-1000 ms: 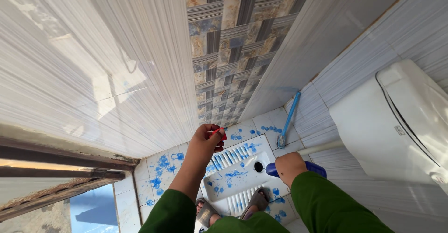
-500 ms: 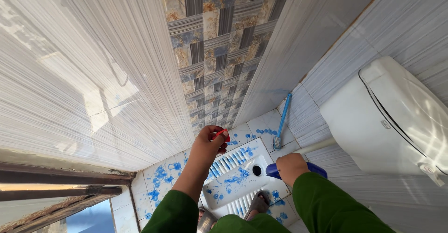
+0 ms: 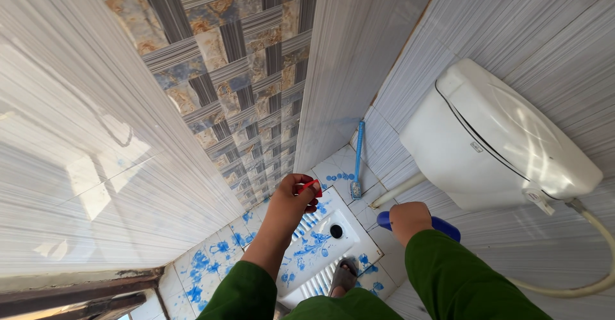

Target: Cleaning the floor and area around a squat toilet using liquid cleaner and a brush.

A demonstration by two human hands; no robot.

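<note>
My left hand [image 3: 289, 199] is pinched around a small red cap [image 3: 312, 185], held out above the white squat pan [image 3: 320, 243] set in the floor. My right hand [image 3: 410, 221] is wrapped tight around a dark blue bottle [image 3: 442, 226]; its end pokes out on the side toward the pan, but I cannot tell from here whether the nozzle is open or which way it points. The two hands are well apart, one on each side of the pan's drain hole [image 3: 336, 231].

Blue liquid is already streaked over the pan's ribbed footrests and splashed across the white floor tiles [image 3: 214, 256] on the pan's left. My sandalled foot [image 3: 346, 272] stands on the near edge of the pan, touching one of those blue patches.

As I judge it, doing this well means keeping the bottle low and close over the pan, so the liquid lands in the bowl and around the drain hole, not on the wall tiles. I would keep the cap firmly pinched and away from the wet streaks, so it goes back on clean. My footing matters too: the coated tiles look slippery, so my weight should stay on the ribbed part.

A blue-handled brush [image 3: 357, 160] leans in the corner beyond the pan's far end, bristles down on the floor. The white cistern [image 3: 493, 140] hangs on the wall to the pan's right, with its pipe [image 3: 397, 190] running down toward the pan.
</note>
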